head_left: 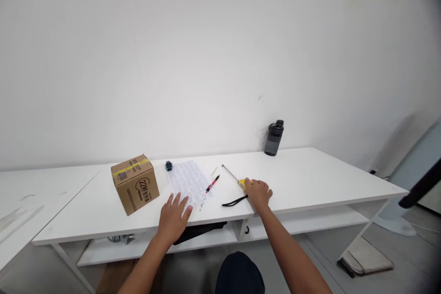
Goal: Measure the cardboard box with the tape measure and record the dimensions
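My left hand [173, 218] lies flat with fingers spread on the near end of a clear bubble-wrap sheet [188, 180] on the white table [310, 174]. My right hand [259, 193] is closed over a yellow tape measure [243, 183]; its metal blade [229, 172] runs out toward the back left and a black strap [234, 202] trails toward the table's front edge. A red and black pen [212, 183] lies between the two hands. A taped cardboard box [135, 183] stands left of the sheet. A small dark object [168, 166] sits at the sheet's far corner.
A dark water bottle [274, 138] stands at the back by the white wall. A shelf [310, 225] under the tabletop holds a black item [200, 232]. Another white table [34, 193] adjoins on the left. A flat grey pad [367, 259] lies on the floor at right.
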Motion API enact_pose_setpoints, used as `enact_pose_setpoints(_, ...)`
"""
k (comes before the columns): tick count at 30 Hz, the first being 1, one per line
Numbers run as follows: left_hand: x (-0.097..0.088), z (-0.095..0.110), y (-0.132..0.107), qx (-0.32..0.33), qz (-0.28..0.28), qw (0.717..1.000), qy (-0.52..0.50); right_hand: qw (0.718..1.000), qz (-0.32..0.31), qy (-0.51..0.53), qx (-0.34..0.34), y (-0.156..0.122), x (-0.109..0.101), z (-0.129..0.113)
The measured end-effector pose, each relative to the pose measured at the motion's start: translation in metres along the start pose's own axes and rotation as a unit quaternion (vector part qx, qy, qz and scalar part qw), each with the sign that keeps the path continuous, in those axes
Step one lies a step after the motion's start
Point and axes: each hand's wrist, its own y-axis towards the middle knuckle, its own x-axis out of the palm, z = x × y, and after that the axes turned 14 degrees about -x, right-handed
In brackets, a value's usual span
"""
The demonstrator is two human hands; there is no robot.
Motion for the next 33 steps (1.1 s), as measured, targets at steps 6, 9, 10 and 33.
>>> enact_pose_setpoints(6,0.008,-0.036,-0.004,-0.016,-0.042,0.999,0.007,0.977,-0.006,-0.017,-0.212,-0.013,-0.02,-0.021)
enact_pose_setpoints(9,-0.011,-0.053,0.013,0.013,-0.069,0.998,0.002,0.924,-0.19,-0.012,-0.333,-0.012,-0.015,-0.057)
enact_pose_setpoints(10,-0.015,-0.057,0.02,0.019,-0.078,0.997,0.001,0.913,-0.228,-0.014,-0.337,-0.008,-0.01,-0.07)
enact_pose_setpoints(33,0.012,-0.083,0.048,-0.015,-0.134,0.99,-0.032,0.865,-0.225,0.435,-0.11,-0.029,0.015,-0.105)
